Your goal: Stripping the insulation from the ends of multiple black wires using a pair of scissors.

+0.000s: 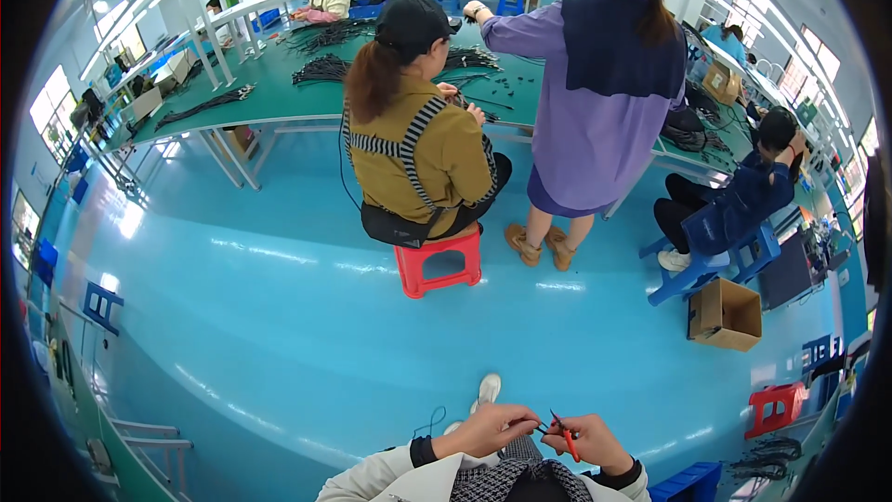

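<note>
Both hands are at work, close together over the lap, well apart from any tabletop edge! The left hand [495, 429] is pinching, thumb against forefinger, on what looks like a thin dark cable [541, 428], its details too small to read. The right hand [592, 442] is wrapped around a small hand cutter with red handles and dark pointed blades [570, 447], the tips angled up toward the left fingers; whether the blades touch the cable, I cannot tell. So cable and cutter are both up in the hands, above the glossy light-blue floor [307, 316], with a white shoe [489, 388] showing just beyond.

Across the floor runs the long green tabletop [265, 98]! Along its near edge, a person in a mustard jacket and black cap [404, 135] sits on a red plastic stool [441, 245], both hands up at that edge; just to the right, a person in a purple shirt [595, 121] stands, one arm reaching over the tabletop. Bundles of black cables [321, 70] lie behind the seated worker, toward the far edge. Over on the right side of the floor, an open brown cardboard box [706, 318] stands beside blue stools [715, 262].
</note>
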A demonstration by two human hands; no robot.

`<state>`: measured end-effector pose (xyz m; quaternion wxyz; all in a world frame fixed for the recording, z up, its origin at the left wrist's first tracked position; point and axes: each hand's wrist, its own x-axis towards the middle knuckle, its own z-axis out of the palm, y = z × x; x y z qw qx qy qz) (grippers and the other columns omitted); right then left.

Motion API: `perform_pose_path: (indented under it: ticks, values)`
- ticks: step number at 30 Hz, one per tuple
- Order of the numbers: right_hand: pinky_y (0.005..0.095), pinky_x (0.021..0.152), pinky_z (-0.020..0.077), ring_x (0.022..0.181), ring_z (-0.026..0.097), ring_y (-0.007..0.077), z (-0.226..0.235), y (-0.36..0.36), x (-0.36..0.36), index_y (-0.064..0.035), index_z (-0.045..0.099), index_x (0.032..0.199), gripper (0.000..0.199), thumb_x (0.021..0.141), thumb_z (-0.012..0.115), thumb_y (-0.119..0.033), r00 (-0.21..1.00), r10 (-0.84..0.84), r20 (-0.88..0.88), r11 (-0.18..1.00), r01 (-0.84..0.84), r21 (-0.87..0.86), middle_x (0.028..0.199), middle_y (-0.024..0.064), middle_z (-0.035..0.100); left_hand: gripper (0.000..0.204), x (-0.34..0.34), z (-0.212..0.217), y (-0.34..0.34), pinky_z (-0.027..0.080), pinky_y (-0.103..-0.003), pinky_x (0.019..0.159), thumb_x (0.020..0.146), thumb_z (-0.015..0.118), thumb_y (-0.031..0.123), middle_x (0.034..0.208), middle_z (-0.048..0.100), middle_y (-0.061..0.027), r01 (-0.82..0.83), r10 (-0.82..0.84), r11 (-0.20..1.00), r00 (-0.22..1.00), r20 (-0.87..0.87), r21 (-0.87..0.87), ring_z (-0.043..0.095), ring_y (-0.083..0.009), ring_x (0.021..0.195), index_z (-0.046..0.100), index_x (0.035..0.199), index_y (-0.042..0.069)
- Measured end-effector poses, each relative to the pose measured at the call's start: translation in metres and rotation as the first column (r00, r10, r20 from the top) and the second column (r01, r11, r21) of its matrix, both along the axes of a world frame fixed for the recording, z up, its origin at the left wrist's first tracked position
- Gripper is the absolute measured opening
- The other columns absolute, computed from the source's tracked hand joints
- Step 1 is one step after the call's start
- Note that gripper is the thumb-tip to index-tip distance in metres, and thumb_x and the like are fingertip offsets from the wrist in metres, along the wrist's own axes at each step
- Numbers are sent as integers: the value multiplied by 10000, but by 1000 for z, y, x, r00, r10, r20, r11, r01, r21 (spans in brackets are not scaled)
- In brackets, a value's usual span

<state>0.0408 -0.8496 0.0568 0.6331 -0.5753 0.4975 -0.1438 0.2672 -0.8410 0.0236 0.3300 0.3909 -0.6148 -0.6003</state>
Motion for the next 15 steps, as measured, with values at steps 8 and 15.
perform_pose_path:
  ticks: [8, 15]
  values:
    - [238, 468, 362, 505, 441, 61, -10, -115, 7, -19, 674, 925, 215, 839, 711, -213, 974, 225, 19, 969, -221, -111, 549, 24, 519, 186, 6, -7, -79, 459, -313, 582, 919, 590, 201, 754, 653, -86, -128, 127, 992, 990, 55, 21, 608, -202, 633, 637, 1026, 55]
    - [260, 456, 339, 470, 398, 102, -13, -196, -9, -34, 672, 881, 204, 822, 716, -224, 973, 230, 2, 961, -227, -161, 527, 60, 480, 179, -10, -7, -159, 446, -319, 561, 915, 593, 207, 742, 645, -95, -137, 145, 988, 979, 144, -69, 599, -206, 615, 642, 1012, 65]
